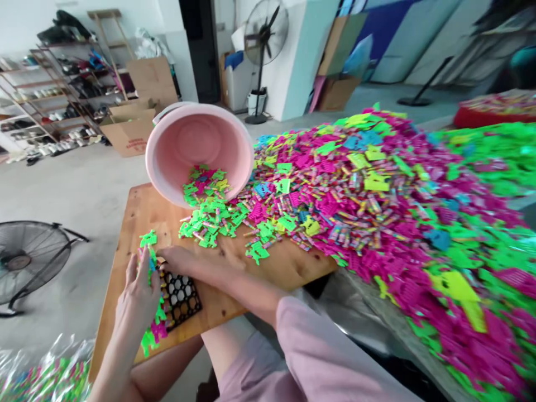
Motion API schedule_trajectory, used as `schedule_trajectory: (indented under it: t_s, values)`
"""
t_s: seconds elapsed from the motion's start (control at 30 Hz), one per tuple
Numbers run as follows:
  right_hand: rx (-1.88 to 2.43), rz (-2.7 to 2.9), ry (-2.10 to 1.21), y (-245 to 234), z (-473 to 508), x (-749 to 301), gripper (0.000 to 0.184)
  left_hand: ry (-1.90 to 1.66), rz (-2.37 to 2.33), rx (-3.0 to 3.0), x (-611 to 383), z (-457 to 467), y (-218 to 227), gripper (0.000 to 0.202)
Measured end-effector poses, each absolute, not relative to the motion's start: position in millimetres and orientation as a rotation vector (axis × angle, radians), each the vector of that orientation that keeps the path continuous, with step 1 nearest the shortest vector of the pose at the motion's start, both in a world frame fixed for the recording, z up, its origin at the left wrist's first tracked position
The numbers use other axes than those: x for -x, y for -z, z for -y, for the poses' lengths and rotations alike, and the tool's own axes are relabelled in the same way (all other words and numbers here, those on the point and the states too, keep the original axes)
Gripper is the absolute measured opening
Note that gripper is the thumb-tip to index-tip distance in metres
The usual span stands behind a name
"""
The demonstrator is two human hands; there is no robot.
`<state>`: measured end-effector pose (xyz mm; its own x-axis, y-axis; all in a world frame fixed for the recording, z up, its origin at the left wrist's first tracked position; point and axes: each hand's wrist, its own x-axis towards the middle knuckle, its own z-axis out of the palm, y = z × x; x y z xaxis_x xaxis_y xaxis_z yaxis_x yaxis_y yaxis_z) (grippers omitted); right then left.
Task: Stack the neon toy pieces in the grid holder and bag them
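My left hand lies along a row of small bright plastic pieces, its fingers stretched out and touching them. The row is green, pink and blue, and runs beside a black tray with honeycomb holes. Over the tray's far end, my right hand has its fingers curled downward; what they pinch, if anything, is hidden. A green plastic piece sticks out at the row's far end. Both tray and row rest on a wooden board in front of my lap.
A pink tub lies tipped on its side, green pieces spilling from its mouth. To the right rises a big heap of pink, green and yellow pieces with small printed tubes. A floor fan and a clear plastic bag are at left.
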<state>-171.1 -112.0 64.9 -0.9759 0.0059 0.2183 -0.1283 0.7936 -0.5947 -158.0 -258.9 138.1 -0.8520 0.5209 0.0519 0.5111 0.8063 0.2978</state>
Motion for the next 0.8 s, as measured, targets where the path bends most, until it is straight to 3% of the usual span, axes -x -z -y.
schedule_trajectory:
  t_s: [0.07,0.27,0.4,0.67,0.8]
  values:
    - [0.099,2.617,-0.881,-68,102,122,0.041,-0.470,-2.928,-0.807,159,259,-139,0.060]
    - [0.996,2.691,-0.427,-45,93,-25,0.050,-0.558,-2.844,-0.816,166,260,-136,0.071]
    - [0.824,2.781,-0.420,-31,120,-34,0.062,-0.775,-2.941,-0.858,168,274,-137,0.076]
    - [0.604,2.985,-0.136,-72,39,-45,0.027,-0.851,-2.936,-1.115,151,318,-128,0.068]
    - [0.533,2.998,-0.341,-67,25,-35,0.026,-1.015,-2.787,-1.105,146,317,-114,0.058]
